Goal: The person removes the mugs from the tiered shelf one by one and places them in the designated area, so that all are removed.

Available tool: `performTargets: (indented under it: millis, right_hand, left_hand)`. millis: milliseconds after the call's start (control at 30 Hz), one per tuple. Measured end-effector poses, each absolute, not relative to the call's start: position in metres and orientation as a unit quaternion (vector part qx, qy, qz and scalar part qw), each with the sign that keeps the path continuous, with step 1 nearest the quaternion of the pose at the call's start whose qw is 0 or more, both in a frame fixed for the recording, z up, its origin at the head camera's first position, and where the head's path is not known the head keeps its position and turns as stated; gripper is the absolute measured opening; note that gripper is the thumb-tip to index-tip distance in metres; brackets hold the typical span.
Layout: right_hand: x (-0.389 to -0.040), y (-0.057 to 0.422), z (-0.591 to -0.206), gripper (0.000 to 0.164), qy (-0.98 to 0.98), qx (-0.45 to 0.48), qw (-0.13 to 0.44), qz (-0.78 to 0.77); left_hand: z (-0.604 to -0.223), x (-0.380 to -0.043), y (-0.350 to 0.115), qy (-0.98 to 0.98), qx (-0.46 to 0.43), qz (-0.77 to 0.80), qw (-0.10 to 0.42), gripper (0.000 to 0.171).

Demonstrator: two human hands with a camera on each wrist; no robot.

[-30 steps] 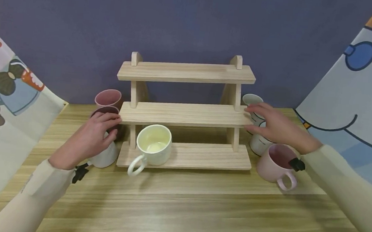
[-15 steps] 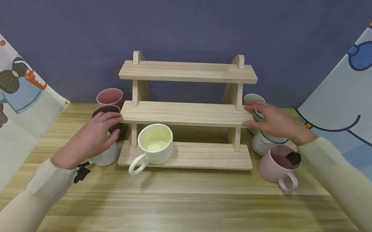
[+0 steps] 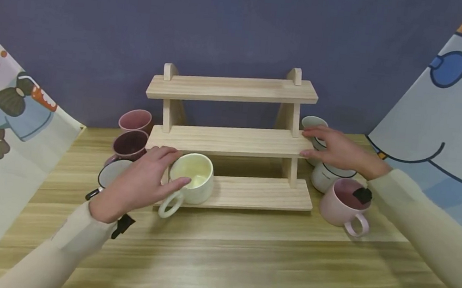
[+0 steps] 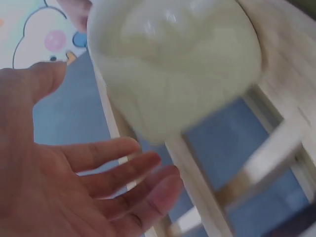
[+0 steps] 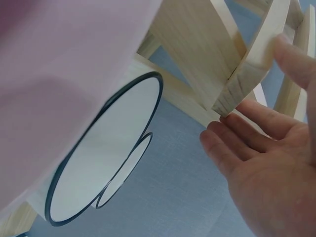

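Note:
A three-tier wooden display shelf [image 3: 231, 140] stands against the dark backdrop. On its bottom tier, at the left, sits a cream mug [image 3: 200, 191] with its handle toward the front left. My left hand [image 3: 141, 182] hovers at this mug's left side, fingers spread and loosely bent; the left wrist view shows the palm apart from the mug [image 4: 177, 84]. My right hand [image 3: 335, 149] holds the right end of the middle tier, thumb at its front edge and fingers toward the rear. In the right wrist view, the fingertips meet the end of the board [image 5: 252, 64].
Left of the shelf stand a pink mug [image 3: 135, 121], a dark maroon mug [image 3: 129, 144] and a dark-rimmed white mug [image 3: 113, 173]. At the right are a pink mug [image 3: 335, 207] and two dark-rimmed white mugs [image 3: 323, 178]. Cartoon-printed panels [image 3: 437, 122] flank both sides.
My left hand has left the middle tier's left end and moved right and forward to the cream mug, uncovering the white mug. My right hand stays at the shelf's right end.

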State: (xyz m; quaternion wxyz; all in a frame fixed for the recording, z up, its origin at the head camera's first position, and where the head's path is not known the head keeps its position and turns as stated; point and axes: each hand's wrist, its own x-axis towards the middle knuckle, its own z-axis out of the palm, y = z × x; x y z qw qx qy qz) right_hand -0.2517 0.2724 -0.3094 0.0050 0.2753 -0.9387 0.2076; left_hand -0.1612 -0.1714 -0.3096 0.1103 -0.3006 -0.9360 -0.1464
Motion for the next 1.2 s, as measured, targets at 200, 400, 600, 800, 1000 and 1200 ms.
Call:
performTargets:
  millis: [200,400,600,800,1000,1200]
  right_hand:
    - [-0.250,0.272,-0.308,0.058,-0.940,0.273,0.004,0.205]
    - [-0.251,0.272,-0.309,0.059,-0.942,0.267,0.003,0.205]
    - [-0.253,0.273,-0.312,0.059,-0.938,0.274,0.007,0.212]
    - [-0.250,0.272,-0.309,0.060,-0.938,0.269,0.003,0.218]
    - [-0.249,0.272,-0.309,0.061,-0.942,0.258,-0.009,0.213]
    - [-0.251,0.270,-0.309,0.061,-0.943,0.258,-0.015,0.212]
  left_hand:
    - [-0.313,-0.157,-0.154,-0.955,-0.257,-0.136,0.066,0.081]
    - [-0.318,-0.158,-0.146,-0.954,-0.246,-0.145,0.088,0.072]
    - [-0.323,-0.157,-0.143,-0.951,-0.235,-0.168,0.109,0.065]
    - [-0.321,-0.146,-0.155,-0.950,-0.221,-0.182,0.127,0.074]
    - [-0.315,-0.127,-0.178,-0.947,-0.205,-0.189,0.157,0.071]
    - [-0.312,-0.105,-0.206,-0.945,-0.194,-0.185,0.186,0.067]
